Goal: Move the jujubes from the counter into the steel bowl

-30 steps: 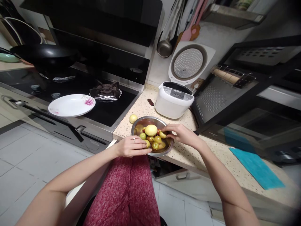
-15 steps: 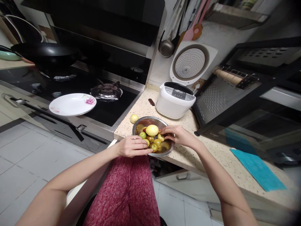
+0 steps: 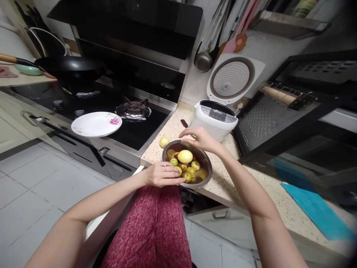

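Note:
A metal bowl [image 3: 208, 169] sits at the counter's front edge, holding a large pale yellow fruit [image 3: 185, 156] and several smaller green, yellow and brownish fruits [image 3: 190, 171]. My left hand [image 3: 164, 174], with a ring on one finger, grips the bowl's near left rim; its fingers reach over the inside by the fruits and its thumb is hidden. Above the bowl's far rim, my right hand [image 3: 203, 139] hovers with thumb and fingers apart and nothing visible between them. Just left of the bowl, a pale yellow round fruit [image 3: 164, 142] lies on the counter.
Behind my right hand stands a white rice cooker [image 3: 214, 117], lid raised. A brown-handled object [image 3: 184, 123] lies beside it. A floral white plate [image 3: 96, 125] rests on the stove's front, with a black wok [image 3: 71, 67] behind. A blue cloth [image 3: 315, 210] lies right.
My right hand has lifted from the fruits inside the bowl to above its far rim, and its fingers have spread. My left hand stays at the bowl. The view has shifted slightly.

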`<state>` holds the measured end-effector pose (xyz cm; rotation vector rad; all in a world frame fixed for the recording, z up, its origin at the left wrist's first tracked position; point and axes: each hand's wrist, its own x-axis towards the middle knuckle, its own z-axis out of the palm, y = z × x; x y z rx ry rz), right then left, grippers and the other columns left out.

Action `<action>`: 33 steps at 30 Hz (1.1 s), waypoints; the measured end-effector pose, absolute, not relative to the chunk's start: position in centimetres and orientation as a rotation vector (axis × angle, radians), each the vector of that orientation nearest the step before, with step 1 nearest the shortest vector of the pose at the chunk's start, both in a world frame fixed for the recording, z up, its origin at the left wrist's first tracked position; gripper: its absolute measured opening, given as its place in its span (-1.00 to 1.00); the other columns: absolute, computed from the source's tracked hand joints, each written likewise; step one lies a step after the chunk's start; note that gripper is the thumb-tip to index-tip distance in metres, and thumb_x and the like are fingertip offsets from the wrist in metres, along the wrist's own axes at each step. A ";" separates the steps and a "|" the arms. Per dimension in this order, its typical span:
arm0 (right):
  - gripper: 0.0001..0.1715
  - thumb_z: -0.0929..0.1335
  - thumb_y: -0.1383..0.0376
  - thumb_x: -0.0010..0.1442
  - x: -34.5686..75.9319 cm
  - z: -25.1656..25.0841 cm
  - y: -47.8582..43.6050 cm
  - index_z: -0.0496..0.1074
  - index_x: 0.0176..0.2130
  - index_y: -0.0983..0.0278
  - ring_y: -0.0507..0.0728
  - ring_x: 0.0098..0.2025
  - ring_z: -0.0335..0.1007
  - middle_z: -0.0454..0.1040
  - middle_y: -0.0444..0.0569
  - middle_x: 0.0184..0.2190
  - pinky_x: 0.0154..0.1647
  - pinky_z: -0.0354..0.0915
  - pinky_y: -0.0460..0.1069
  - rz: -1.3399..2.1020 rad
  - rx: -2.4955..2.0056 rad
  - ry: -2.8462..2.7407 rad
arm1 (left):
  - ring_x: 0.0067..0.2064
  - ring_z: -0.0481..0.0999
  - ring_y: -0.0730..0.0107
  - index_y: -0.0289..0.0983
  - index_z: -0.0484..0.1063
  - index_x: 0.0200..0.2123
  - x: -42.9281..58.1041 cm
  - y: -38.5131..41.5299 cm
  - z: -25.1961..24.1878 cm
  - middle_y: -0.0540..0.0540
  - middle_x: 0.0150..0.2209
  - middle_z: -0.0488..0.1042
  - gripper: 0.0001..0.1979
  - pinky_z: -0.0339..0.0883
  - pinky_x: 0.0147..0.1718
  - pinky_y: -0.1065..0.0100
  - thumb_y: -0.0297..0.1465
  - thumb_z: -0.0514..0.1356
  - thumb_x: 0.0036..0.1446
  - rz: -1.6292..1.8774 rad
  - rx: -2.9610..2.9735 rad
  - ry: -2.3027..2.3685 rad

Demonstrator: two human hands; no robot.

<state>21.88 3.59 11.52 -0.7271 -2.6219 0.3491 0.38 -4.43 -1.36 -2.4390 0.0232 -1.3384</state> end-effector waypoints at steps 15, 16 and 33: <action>-0.64 0.60 0.23 0.03 11.7 8.4 6.8 0.62 -0.17 0.33 0.16 -0.22 0.50 0.63 0.06 -0.22 -0.27 0.26 -0.05 0.189 -1.262 -2.900 | -0.13 0.70 0.43 -0.32 0.58 -0.03 0.4 -4.5 -1.3 -0.06 -0.26 0.67 -0.82 0.58 -0.06 0.43 -0.51 0.23 0.33 -1.376 -2.419 0.058; -0.62 0.60 0.25 0.02 11.5 8.4 6.7 0.61 -0.16 0.33 0.16 -0.22 0.50 0.62 0.05 -0.21 -0.27 0.26 -0.06 0.191 -1.276 -2.896 | -0.13 0.70 0.43 -0.31 0.58 -0.02 0.4 -4.5 -1.3 -0.06 -0.26 0.67 -0.81 0.58 -0.05 0.42 -0.51 0.24 0.33 -1.374 -2.420 0.057; -0.60 0.47 0.38 0.09 20.6 13.3 -1.9 0.50 -0.03 0.26 0.21 -0.13 0.55 0.62 0.03 -0.09 -0.07 0.40 0.06 0.306 -0.984 -2.520 | -0.09 0.70 0.40 -0.32 0.59 -0.01 0.2 -4.5 -1.5 -0.09 -0.21 0.69 -0.78 0.59 -0.04 0.39 -0.52 0.19 0.36 -1.337 -2.425 0.053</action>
